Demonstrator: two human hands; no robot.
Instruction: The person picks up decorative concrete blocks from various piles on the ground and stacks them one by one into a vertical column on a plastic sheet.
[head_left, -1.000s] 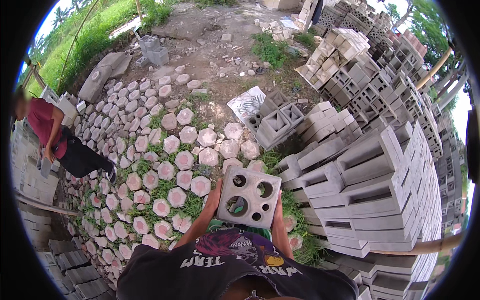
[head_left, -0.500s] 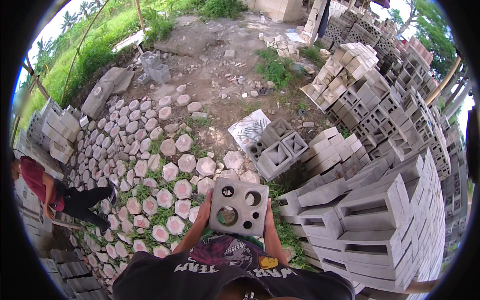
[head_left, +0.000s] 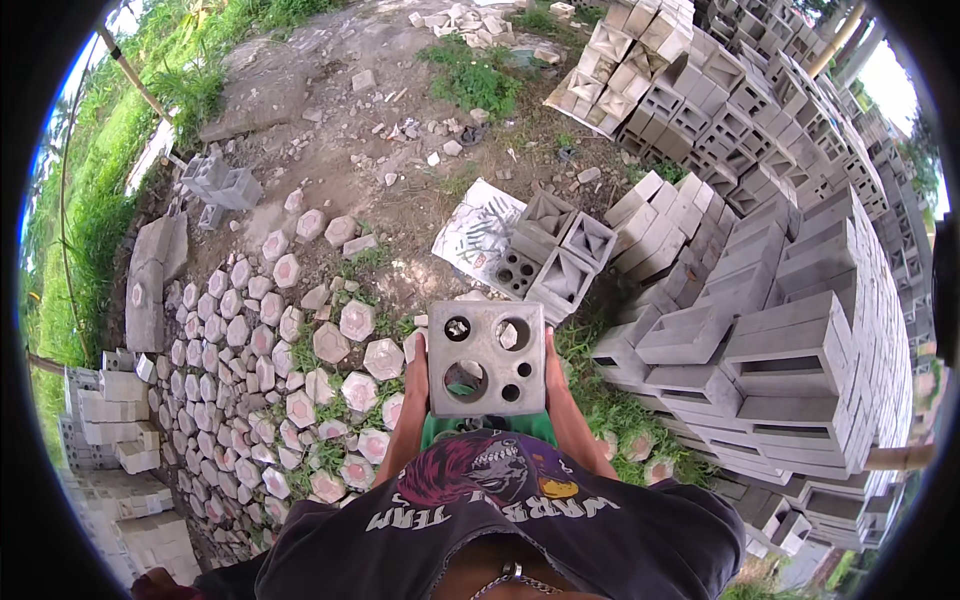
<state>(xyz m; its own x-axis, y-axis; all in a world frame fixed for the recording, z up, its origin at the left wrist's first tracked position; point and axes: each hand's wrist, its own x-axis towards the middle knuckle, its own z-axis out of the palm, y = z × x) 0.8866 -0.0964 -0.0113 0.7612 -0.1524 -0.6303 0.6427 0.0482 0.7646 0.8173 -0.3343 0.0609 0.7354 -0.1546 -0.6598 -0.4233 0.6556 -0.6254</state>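
Note:
A square grey concrete vent block with several round holes of different sizes is held up in front of my body. My left hand presses against its left side. On the opposite side, my right hand grips it too, and its fingers are mostly hidden along the edge. Green cloth shows just below the block and through one hole. Ahead of it, a white printed sack lies on the ground, partly under a small group of patterned vent blocks; one of these has the same round holes.
Tall stacks of grey hollow blocks stand close on my right, with more stacks behind. Hexagonal pavers cover the ground at left, grass between them. Loose blocks sit far left. Part of another person shows at the lower left.
My view has turned to the right, and the block stacks fill more of that side. The block stays between both hands. The other person at left has mostly left the picture.

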